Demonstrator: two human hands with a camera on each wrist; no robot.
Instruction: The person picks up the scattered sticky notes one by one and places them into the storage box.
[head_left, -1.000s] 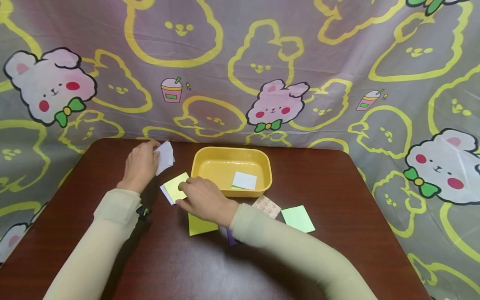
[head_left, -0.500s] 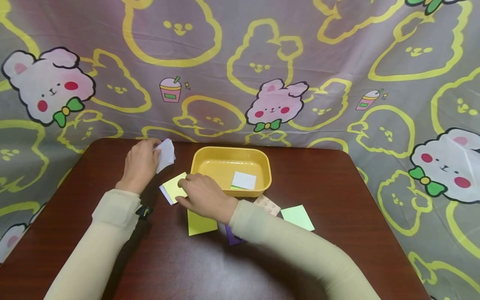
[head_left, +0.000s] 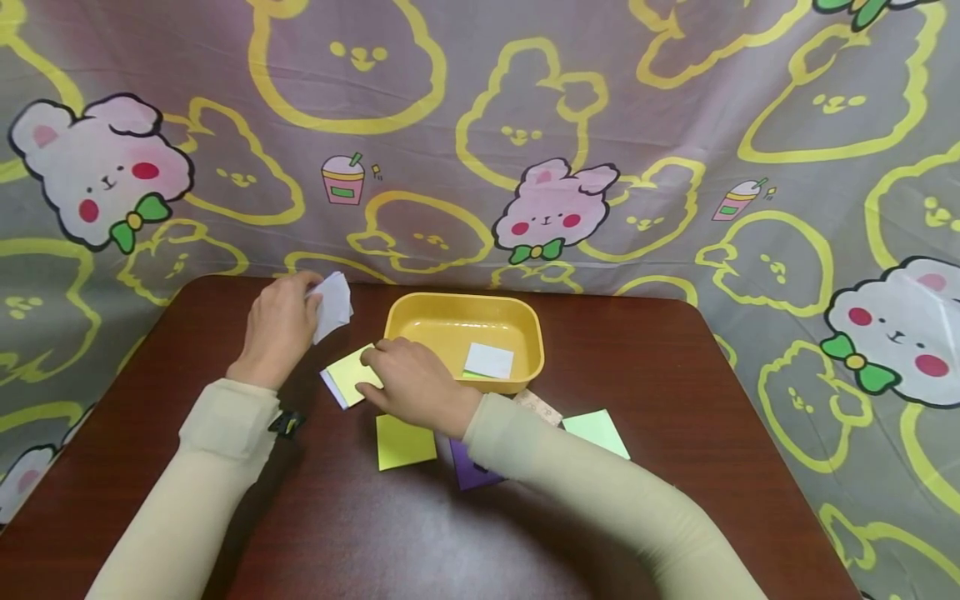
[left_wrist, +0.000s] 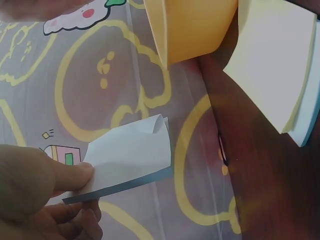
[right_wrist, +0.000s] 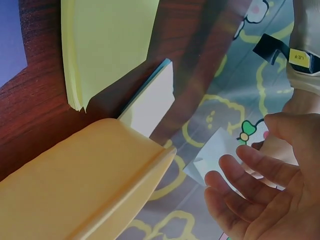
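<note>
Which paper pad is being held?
The white pad with a curled corner: the left hand pinches it, while the rest lie on the table or in the yellow box.

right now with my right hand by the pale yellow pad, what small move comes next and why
Probably pinch the pale yellow pad with your right hand: that hand holds nothing and overlaps the pad's edge in the head view, while your left hand grips a white pad.

My right fingers (head_left: 379, 355) hide part of the square pale-yellow paper pad (head_left: 348, 377); behind them, my pale-green fabric sleeve (head_left: 513, 437) partly covers a square purple paper pad (head_left: 469, 473).
</note>
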